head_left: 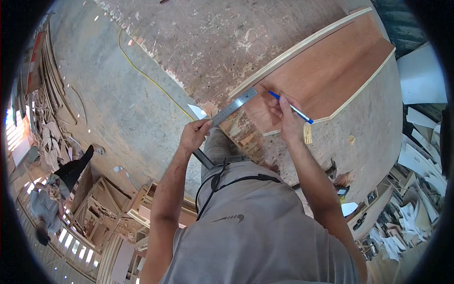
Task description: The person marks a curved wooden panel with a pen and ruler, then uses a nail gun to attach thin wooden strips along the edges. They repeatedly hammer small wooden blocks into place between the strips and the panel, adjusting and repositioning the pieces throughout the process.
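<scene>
My left hand (195, 136) is closed around a metal square (235, 107). Its bright steel blade reaches up and to the right, and its tip meets the near left end of a reddish plywood panel (312, 78). A dark bar, apparently the square's other leg, slants down below my fist; the corner is hidden by my fingers. In my right hand (291, 120) is a blue pen (301, 115) with a silver barrel, its blue end pointing up-left over the panel. Pale wooden strips (288, 56) edge the panel's long sides.
The panel lies on a broad, stained worktable (203, 42). A yellow cord (146, 75) runs over the concrete floor at left. Wooden frames (101, 201) and another person (52, 196) are at lower left. White offcuts (416, 208) pile up at right.
</scene>
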Demonstrator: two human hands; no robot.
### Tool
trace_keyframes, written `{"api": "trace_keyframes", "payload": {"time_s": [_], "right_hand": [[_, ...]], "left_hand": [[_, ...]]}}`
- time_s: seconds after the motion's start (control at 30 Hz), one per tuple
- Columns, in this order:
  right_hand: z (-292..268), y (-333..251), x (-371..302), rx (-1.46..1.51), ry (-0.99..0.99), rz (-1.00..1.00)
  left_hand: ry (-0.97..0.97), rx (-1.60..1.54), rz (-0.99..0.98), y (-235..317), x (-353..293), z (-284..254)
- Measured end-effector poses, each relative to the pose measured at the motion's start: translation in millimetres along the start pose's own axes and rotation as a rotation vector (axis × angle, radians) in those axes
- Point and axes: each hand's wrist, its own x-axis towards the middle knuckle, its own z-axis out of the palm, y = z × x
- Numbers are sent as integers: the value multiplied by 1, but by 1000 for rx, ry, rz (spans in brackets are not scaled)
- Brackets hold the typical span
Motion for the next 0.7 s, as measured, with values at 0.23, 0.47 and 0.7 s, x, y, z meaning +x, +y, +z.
{"api": "trace_keyframes", "payload": {"time_s": [0.23, 0.47, 0.7], "right_hand": [[8, 15, 13, -1, -14, 28], [0, 44, 38, -191, -24, -191], [6, 41, 48, -369, -129, -269]], "left_hand": [[28, 71, 37, -6, 3, 3], [54, 77, 9, -3, 2, 4], [88, 209, 76, 7, -4, 6]]}}
